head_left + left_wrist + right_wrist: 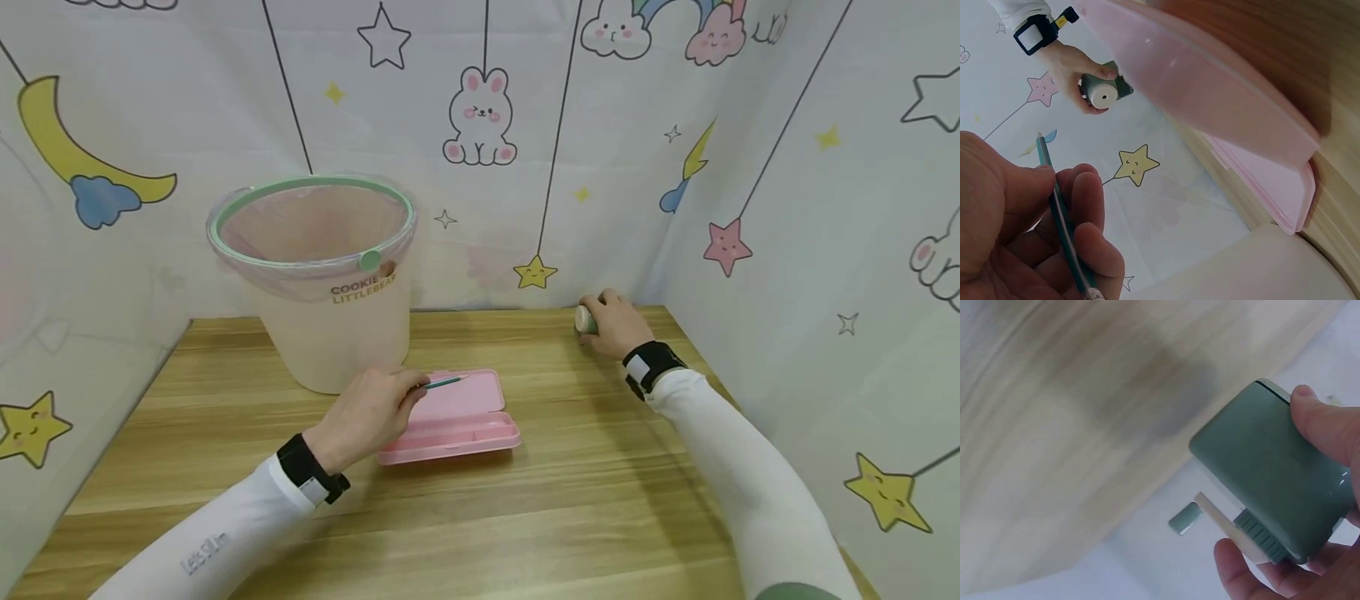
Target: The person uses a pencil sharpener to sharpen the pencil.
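Note:
In the head view my left hand (366,414) is above the left part of an open pink pencil case (483,393). It pinches a teal pencil (444,382) between thumb and fingers; the left wrist view shows the sharpened tip of the pencil (1060,215) pointing away from the palm. Near the back right of the table, my right hand (617,327) grips a green pencil sharpener (1272,469). The sharpener's round white front (1104,95), with a small hole in it, faces left. Part of the pencil case is hidden behind my left hand.
A tall cream bin (337,333) with a green rim and a clear liner stands at the back left, just behind the pencil case. The wooden table (555,517) is bordered by a white patterned curtain (465,250) at the back and sides.

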The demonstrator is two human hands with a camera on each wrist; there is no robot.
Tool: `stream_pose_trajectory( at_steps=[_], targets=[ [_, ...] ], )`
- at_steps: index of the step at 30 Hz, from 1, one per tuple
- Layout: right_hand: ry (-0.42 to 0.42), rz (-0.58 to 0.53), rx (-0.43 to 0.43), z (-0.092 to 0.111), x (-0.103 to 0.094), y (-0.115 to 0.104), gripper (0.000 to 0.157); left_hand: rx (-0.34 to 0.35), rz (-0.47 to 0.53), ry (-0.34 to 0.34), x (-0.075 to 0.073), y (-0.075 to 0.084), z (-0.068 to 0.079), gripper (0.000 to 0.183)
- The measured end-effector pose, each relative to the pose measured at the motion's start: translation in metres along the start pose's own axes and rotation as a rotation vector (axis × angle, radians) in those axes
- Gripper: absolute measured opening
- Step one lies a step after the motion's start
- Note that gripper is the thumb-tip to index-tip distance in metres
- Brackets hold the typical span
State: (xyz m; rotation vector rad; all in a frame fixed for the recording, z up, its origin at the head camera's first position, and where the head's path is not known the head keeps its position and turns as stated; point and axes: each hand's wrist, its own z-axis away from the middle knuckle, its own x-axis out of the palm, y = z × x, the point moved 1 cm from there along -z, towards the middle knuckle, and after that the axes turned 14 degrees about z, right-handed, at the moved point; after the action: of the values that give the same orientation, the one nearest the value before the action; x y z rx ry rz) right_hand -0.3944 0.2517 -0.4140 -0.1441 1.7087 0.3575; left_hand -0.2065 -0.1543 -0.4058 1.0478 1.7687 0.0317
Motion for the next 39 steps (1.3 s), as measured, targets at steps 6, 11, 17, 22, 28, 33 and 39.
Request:
stream_pose_trajectory(
  at_steps=[6,11,17,22,28,33,39],
  targets=[
    [0.018,0.026,-0.078,0.010,-0.028,-0.030,0.075,-0.013,0.002,-0.016,0.000,0.001,-0.004,0.008],
    [0.086,0.028,-0.197,0.023,-0.045,-0.058,0.073,-0.040,0.007,-0.037,-0.002,0.002,-0.007,0.011],
    [0.129,0.010,-0.326,0.037,-0.055,-0.087,0.069,-0.076,0.032,-0.053,-0.006,-0.004,-0.014,0.010],
    [0.122,-0.004,-0.359,0.044,-0.054,-0.100,0.067,-0.077,0.032,-0.064,-0.005,-0.014,-0.022,0.006],
    [0.058,-0.007,-0.365,0.045,-0.044,-0.107,0.068,-0.140,0.036,-0.157,0.003,-0.021,-0.034,0.011],
    [0.012,0.012,-0.371,0.047,-0.041,-0.113,0.071,-0.191,0.056,-0.241,0.012,-0.025,-0.043,0.014],
    [-0.004,0.026,-0.353,0.050,-0.036,-0.116,0.070,-0.166,0.047,-0.314,0.024,-0.029,-0.052,0.015]
  ],
)
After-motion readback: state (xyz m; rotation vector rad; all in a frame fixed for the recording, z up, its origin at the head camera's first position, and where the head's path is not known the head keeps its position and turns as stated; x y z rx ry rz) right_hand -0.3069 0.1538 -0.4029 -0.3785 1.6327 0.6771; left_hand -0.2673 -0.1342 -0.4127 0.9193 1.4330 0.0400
